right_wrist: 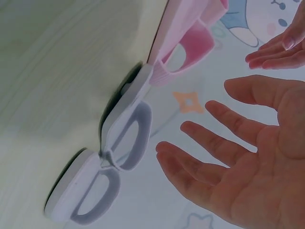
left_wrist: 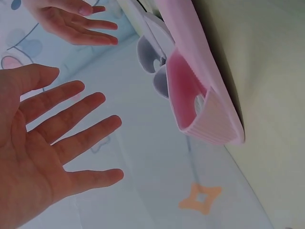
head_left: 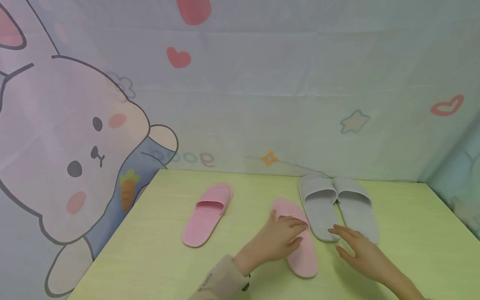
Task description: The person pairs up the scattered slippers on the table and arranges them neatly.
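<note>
My left hand hovers over a pink slipper, covering part of its strap in the head view. In the left wrist view its fingers are spread and apart from the slipper, with nothing held. My right hand hangs in front of a pair of grey slippers, overlapping the right one. Its fingers are loosely bent and hold nothing, as the right wrist view shows. The grey slippers lie side by side, toes toward the back. A second pink slipper lies by itself to the left, angled toward the back right.
All the slippers lie on a pale yellow-green table. Behind it hangs a printed cloth that meets the table's back edge. A big cartoon rabbit is printed on the cloth at the left.
</note>
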Action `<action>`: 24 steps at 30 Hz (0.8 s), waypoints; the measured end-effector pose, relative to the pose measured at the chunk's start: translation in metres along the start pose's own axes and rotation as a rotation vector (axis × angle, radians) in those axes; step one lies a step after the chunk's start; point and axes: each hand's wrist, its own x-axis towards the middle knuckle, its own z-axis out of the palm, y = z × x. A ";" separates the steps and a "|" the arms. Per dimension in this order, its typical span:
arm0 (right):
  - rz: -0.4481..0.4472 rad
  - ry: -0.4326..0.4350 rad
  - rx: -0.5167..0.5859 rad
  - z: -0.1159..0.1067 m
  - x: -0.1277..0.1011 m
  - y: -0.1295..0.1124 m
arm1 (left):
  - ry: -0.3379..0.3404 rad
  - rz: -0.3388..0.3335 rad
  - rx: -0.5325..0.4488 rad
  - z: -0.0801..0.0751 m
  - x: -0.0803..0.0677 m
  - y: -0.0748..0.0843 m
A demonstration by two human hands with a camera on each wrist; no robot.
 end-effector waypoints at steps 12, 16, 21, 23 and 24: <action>-0.067 0.038 -0.028 0.004 -0.001 -0.013 | 0.020 -0.020 -0.035 -0.002 -0.017 -0.011; -0.097 0.051 -0.032 0.008 -0.002 -0.015 | 0.020 -0.028 -0.035 -0.002 -0.026 -0.014; -0.108 0.049 -0.054 0.014 -0.003 -0.019 | 0.045 -0.037 -0.042 -0.006 -0.039 -0.018; -0.103 0.045 -0.059 0.015 -0.004 -0.021 | 0.048 -0.044 -0.052 -0.006 -0.044 -0.018; -0.100 0.044 -0.061 0.016 -0.004 -0.022 | 0.045 -0.048 -0.060 -0.006 -0.046 -0.019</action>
